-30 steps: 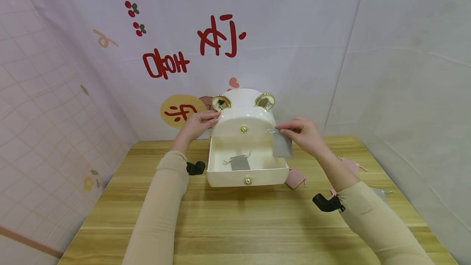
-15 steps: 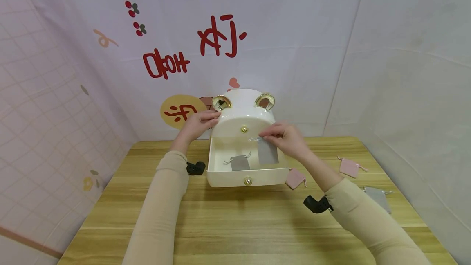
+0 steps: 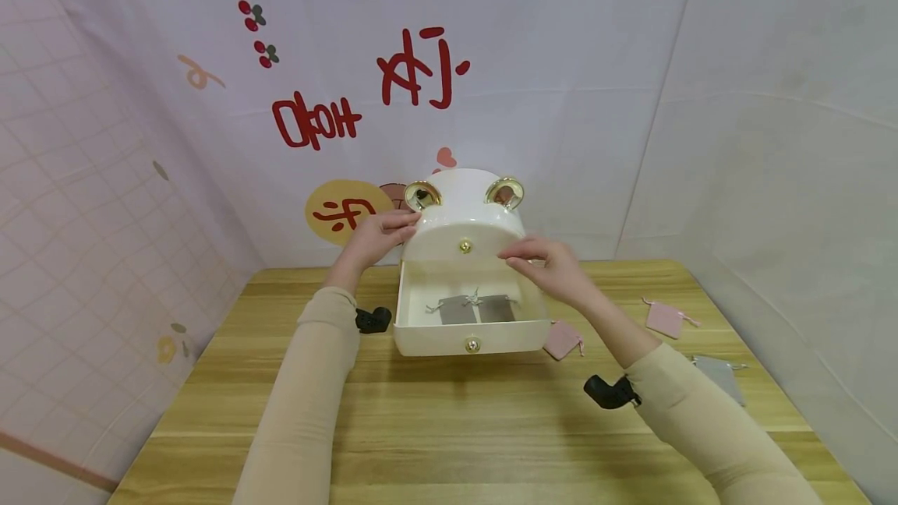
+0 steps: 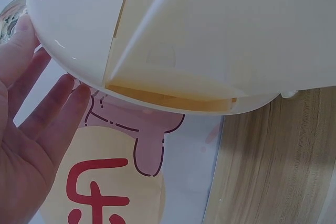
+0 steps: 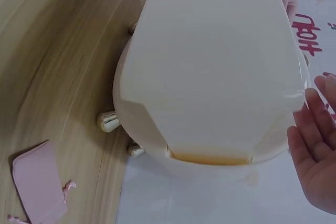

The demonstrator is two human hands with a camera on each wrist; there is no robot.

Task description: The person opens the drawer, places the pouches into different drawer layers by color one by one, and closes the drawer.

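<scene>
A white frog-shaped storage box (image 3: 449, 213) with gold-rimmed eyes stands at the back of the table, its lower drawer (image 3: 431, 339) pulled out. Two grey drawstring pouches lie side by side inside: a left one (image 3: 457, 311) and a right one (image 3: 497, 309). My left hand (image 3: 379, 240) rests its fingertips on the box's left side; the left wrist view shows the fingers (image 4: 63, 114) against the glossy shell (image 4: 73, 30). Over the drawer's right side hovers my right hand (image 3: 554, 267), holding nothing, fingers loosely bent.
A pink pouch (image 3: 563, 340) lies on the table (image 3: 477, 427) just right of the drawer. Farther right are another pink pouch (image 3: 666, 320) and a grey pouch (image 3: 721, 377). A printed cloth (image 3: 561, 100) hangs close behind the box.
My right hand has carried a grey pouch left over the drawer and let go; the pouch now lies inside beside the other grey one. My left hand has stayed still.
</scene>
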